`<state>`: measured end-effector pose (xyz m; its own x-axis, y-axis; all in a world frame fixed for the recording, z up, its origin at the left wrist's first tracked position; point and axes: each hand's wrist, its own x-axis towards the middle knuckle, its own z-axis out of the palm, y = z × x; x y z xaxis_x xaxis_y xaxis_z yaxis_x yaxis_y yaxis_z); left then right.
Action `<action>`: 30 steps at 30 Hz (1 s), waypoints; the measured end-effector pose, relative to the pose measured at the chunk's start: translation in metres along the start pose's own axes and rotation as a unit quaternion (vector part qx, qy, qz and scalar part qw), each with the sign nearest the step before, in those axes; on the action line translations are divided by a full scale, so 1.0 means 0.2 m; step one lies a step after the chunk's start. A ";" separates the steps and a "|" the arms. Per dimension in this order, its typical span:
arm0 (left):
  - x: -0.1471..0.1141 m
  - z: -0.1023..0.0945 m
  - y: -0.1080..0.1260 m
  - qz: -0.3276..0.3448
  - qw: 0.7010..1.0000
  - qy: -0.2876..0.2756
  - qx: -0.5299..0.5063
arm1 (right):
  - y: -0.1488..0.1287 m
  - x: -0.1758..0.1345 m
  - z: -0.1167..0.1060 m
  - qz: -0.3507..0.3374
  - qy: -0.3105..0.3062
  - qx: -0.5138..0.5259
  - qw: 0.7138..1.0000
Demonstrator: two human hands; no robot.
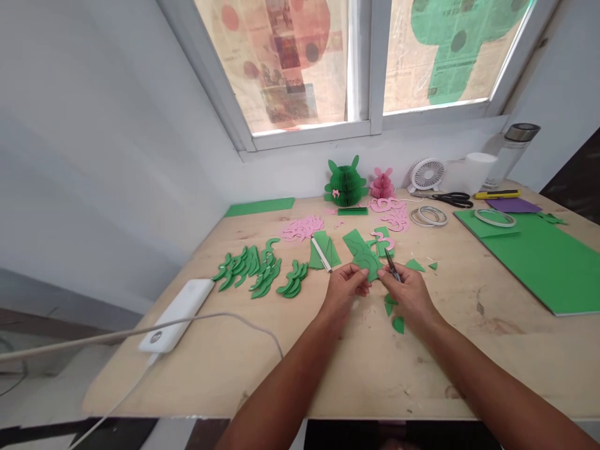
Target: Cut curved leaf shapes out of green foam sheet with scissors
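My left hand [347, 284] pinches the lower edge of a green paper piece [366, 257] that has curved lines drawn on it. From the other side, my right hand [409, 294] grips the same paper near its corner. A dark, pointed pair of scissors [392, 265] sticks up out of my right hand, its handles hidden by the fingers. Just beyond lie a pink curved cutout [384, 240] and more green paper. A white pen [321, 254] rests on a green sheet [332, 247] left of my hands. Green scraps [398, 324] lie beside my right wrist.
Stacked green cutouts [266, 275] and a white power bank [177, 315] with a cable lie left. Pink cutouts [302, 228] lie behind. Honeycomb paper figures [345, 185], a fan [427, 174], black scissors [452, 199], tape rolls [429, 216] and green card [553, 262] stand or lie back and right.
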<state>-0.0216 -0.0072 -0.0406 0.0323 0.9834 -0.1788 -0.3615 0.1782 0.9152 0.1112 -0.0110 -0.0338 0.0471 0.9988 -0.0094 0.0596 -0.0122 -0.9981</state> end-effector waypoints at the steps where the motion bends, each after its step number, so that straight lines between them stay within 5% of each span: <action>1: 0.00 0.00 0.00 -0.001 1.000 -0.001 -0.001 | 0.00 0.00 0.00 -0.001 0.001 0.004 1.000; 5: 0.00 0.00 0.01 0.010 1.000 0.005 -0.001 | 0.01 0.00 0.00 0.007 -0.006 0.011 1.000; 12: -0.01 -0.01 0.07 0.106 0.986 0.123 0.026 | -0.01 0.00 0.01 0.031 -0.015 0.006 0.999; 24: -0.02 0.01 0.04 0.002 0.999 0.007 0.033 | 0.02 0.00 0.02 0.032 -0.038 0.018 0.999; 30: -0.03 0.01 0.07 0.020 0.998 0.052 -0.020 | -0.02 -0.02 0.03 0.023 -0.072 0.071 0.995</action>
<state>-0.0245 -0.0107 -0.0263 -0.0789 0.9802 -0.1817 -0.3980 0.1361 0.9072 0.1051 -0.0147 -0.0306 -0.0982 0.9937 -0.0543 -0.0818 -0.0625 -0.9947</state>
